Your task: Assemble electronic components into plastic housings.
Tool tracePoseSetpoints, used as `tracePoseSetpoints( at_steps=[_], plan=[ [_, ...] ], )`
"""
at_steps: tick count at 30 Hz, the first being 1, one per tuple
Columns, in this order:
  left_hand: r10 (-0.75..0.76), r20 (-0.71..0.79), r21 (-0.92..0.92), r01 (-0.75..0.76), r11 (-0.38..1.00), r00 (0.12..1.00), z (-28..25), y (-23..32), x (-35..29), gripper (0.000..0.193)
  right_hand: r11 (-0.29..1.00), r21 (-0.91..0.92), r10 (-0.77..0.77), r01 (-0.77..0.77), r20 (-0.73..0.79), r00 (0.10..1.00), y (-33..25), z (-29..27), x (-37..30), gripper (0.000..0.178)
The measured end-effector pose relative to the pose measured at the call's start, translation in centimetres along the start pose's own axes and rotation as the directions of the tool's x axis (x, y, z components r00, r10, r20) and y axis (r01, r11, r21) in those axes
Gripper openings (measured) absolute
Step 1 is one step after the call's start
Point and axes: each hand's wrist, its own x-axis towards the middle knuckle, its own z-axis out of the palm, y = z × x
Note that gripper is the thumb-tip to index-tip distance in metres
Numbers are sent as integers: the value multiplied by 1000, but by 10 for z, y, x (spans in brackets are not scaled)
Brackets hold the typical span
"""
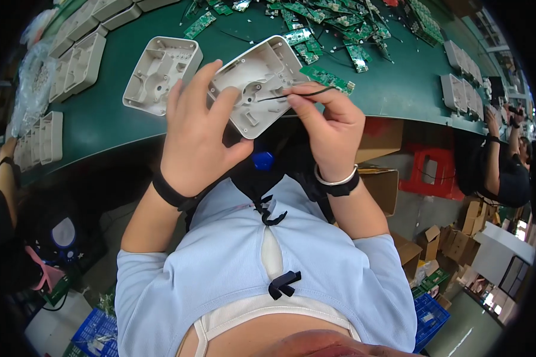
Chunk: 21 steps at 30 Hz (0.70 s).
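Note:
My left hand (199, 122) grips the left side of a white plastic housing (268, 62), tilted with its hollow inside facing up. Inside it are round posts and ribs. Between the thumb and fingers of my right hand (333, 122) is a black wire (309, 93), whose left end reaches into the housing near a round post. A green circuit board (327, 79) sits just beyond my right fingers, at the housing's right edge; whether the wire joins it I cannot tell. Left of it, a second white housing (161, 74) lies open side up on the table.
The green table (125, 125) bears a heap of circuit boards (351, 27) with dark wires at the back. White housings (80, 68) are lined up at left, others (458, 95) at right. Below stand a red stool (432, 172) and cardboard boxes (381, 190). Co-workers' arms (492, 143) show at both sides.

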Motion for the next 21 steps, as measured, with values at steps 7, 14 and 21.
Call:
tracePoseSetpoints(
  at_steps=[7,14,21],
  plan=[
    [23,-33,-81,-26,996,999,2,3,0,90,904,-347,-217,250,133,967,5,3,8,12],
    [-22,-138,-298,-20,954,990,11,3,1,105,859,-384,-274,338,213,938,-3,10,6,14],
    [-70,-77,-418,32,908,995,21,3,-4,106,828,-506,-181,240,164,970,-6,15,0,16]
  ],
)
